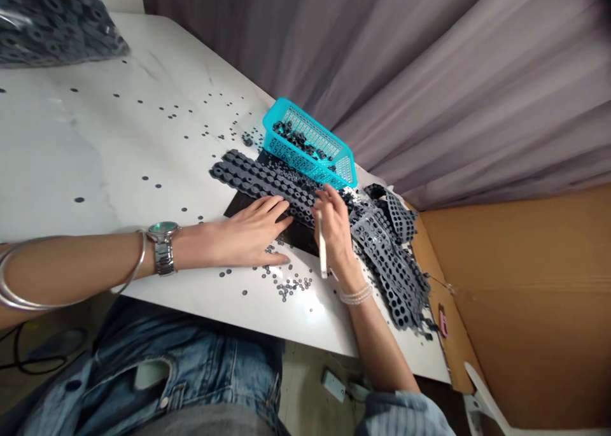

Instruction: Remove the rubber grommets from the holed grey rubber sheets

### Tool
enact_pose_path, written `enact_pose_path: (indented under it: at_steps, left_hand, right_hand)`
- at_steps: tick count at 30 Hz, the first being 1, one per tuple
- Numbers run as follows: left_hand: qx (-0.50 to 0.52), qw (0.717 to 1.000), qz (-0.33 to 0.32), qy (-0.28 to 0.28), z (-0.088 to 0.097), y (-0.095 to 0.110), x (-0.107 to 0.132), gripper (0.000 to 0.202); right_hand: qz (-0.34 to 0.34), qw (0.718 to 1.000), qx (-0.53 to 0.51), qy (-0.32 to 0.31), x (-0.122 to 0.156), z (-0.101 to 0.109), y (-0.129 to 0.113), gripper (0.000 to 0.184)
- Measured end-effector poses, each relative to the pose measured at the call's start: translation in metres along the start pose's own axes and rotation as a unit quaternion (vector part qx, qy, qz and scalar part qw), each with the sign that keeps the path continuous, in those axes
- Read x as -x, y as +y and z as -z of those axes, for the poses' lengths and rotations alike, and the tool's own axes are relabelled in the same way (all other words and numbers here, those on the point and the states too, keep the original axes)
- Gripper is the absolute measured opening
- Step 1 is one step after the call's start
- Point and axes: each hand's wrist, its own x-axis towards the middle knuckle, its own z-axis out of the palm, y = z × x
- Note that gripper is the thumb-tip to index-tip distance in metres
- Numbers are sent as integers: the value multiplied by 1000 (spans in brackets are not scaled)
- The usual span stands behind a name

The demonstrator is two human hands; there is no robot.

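My left hand (248, 232) lies flat with fingers stretched out, pressing on a dark grey rubber sheet of moulded rings (267, 178) that rests on a black mat (296, 232). My right hand (337, 229) is closed around a thin white stick-like tool (323, 251), its fingertips touching the same sheet near the basket. A turquoise plastic basket (308, 144) holding small black rubber rings stands just beyond the sheet. Loose small rings (286, 286) are scattered by my hands.
A pile of punched-out grey rubber sheets (394, 258) lies at the right end of the white table (95, 143). A clear bag of black rings (48, 22) sits at the far left. A cardboard box (525, 296) stands on the right, a grey curtain (429, 73) behind.
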Motion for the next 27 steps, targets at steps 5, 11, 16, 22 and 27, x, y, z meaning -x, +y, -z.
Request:
enact_pose_path:
  at_steps: [5,11,16,22,27]
  left_hand:
    - [4,1000,9,-9,2,3,1,77]
    - [-3,1000,21,-10,2,9,-3,77]
    - [-46,999,23,7,4,11,-2,76]
    - [-58,997,49,3,3,14,1,80]
    - [-64,996,55,-11,4,16,1,82]
  right_hand:
    - [-100,992,69,20,13,19,39,21]
    - [-138,987,12,87,9,24,35,22]
    - [-65,994,-82,7,-7,6,0,19]
    - [-5,995,-88,-44,-7,-11,-9,18]
    - [24,997,-56,-54,-7,-16,-7,19]
